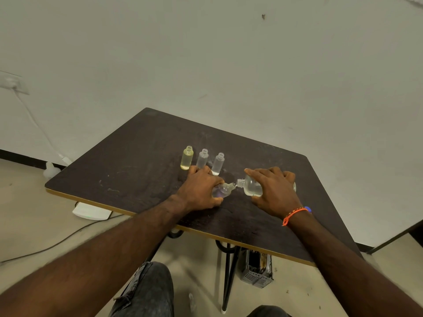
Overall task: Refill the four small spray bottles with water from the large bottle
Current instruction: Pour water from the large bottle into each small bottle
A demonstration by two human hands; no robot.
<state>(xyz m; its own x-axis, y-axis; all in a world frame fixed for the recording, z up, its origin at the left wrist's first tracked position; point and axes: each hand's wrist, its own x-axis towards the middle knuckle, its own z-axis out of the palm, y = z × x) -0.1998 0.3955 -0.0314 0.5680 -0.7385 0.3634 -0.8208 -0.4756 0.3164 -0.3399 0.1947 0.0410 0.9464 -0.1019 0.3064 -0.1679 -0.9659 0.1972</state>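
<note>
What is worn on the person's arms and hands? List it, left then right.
Left hand: bare, no ring, watch or band in view; the forearm is bare, with no sleeve in the picture. Right hand: also bare, forearm sleeveless in view. At its wrist sits a thin orange thread bracelet with a knotted loose end hanging down, and a small blue rounded piece shows just beyond it; what that is cannot be told.

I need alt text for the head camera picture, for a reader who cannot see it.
A left hand tilts a small bottle toward the large bottle, which the right hand tips mouth to mouth. Three uncapped small bottles stand behind on the dark table.
</note>
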